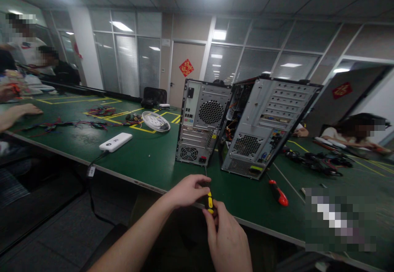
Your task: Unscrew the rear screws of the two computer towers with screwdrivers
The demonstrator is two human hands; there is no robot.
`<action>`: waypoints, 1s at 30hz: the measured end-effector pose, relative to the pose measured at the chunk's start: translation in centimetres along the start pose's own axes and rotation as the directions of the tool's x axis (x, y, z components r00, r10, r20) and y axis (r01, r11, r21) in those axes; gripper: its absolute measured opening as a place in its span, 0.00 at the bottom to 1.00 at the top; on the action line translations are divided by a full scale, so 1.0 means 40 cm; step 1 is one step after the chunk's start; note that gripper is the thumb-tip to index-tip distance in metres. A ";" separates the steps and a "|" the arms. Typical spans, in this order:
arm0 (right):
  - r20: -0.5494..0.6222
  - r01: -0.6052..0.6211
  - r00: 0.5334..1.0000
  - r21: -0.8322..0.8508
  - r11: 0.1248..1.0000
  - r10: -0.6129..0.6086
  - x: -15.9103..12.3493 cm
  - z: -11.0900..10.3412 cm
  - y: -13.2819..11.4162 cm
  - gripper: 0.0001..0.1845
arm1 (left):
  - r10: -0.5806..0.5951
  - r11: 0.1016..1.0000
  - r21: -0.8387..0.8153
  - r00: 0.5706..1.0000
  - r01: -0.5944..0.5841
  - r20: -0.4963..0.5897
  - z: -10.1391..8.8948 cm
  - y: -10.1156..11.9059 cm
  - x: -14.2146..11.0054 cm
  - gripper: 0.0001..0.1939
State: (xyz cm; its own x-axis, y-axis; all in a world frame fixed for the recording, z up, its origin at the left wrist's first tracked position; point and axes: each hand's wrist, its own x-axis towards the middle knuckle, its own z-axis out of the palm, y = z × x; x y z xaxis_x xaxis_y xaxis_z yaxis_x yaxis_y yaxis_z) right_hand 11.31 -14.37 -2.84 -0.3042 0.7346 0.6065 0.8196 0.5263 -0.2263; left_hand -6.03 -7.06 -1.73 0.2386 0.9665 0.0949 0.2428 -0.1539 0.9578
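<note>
Near the front edge of the table, both my hands are at a screwdriver [210,201] with a yellow and black handle. Its thin shaft points up and away, toward the lower back of the narrower computer tower. My left hand [192,192] curls its thumb and fingers around the handle's upper part. Lower down, my right hand [229,235] pinches the handle's end between thumb and fingers. The narrower computer tower [192,138] stands upright just beyond, back panel toward me. Beside it on the right is a wider computer tower [261,120], its left side uncovered and wires showing inside.
A red and black screwdriver [278,193] lies to the right. On the green table [147,169] are a white power bank [115,142] with a cable, a white round basket [155,122], wire bundles [67,124] and black cables [317,161]. Other people sit left and right.
</note>
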 end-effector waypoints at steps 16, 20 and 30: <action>-0.017 -0.005 1.000 -0.034 0.999 0.004 0.005 0.000 -0.003 0.24 | -0.007 1.000 -0.011 1.000 0.008 0.008 -0.001 0.005 -0.003 0.27; -0.014 -0.001 1.000 -0.048 0.999 0.001 0.007 0.001 -0.005 0.24 | 0.002 1.000 -0.020 1.000 -0.002 0.003 0.000 0.003 -0.003 0.27; 0.016 -0.020 1.000 -0.062 0.998 0.021 0.004 0.009 0.000 0.22 | 0.016 1.000 -0.004 1.000 -0.016 0.009 -0.002 -0.007 0.002 0.27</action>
State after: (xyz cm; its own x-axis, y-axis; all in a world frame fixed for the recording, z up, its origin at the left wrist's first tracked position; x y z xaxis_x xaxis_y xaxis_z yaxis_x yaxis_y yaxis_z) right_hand 11.07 -14.11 -3.02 -0.2949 0.7518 0.5897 0.8538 0.4845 -0.1908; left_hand -6.17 -6.90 -1.95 0.2512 0.9619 0.1078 0.2356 -0.1688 0.9571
